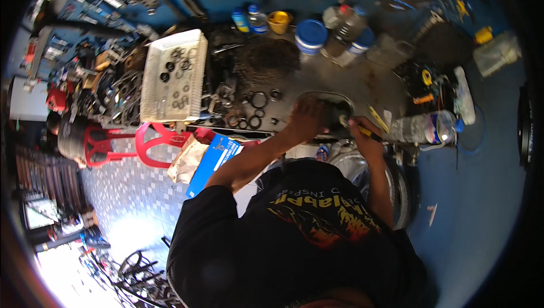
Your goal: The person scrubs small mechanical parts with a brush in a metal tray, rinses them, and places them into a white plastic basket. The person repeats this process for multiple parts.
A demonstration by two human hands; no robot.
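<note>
At the front edge of the workbench, my left hand (pixel 309 118) lies against a dark, round-cornered piece (pixel 338 111). Its fingers are blurred, and their grip does not show clearly. On the other side of that piece, my right hand (pixel 368 141) is closed round a tool with a yellow-and-black handle (pixel 371 133). The tool points left toward the dark piece; its kind is too small to make out. Several black rings (pixel 259 100) lie on the bench left of my left hand. A yellow strip (pixel 378 119) rests just beyond my right hand.
A white plastic basket (pixel 148 90) with rings stands at left. Along the back are bottles (pixel 258 20), a yellow cup (pixel 279 22) and a blue-lidded tub (pixel 311 35). A large clear bottle (pixel 416 128) lies right. Red chairs (pixel 148 148), a blue box (pixel 213 163) and a wheel (pixel 399 189) are nearby.
</note>
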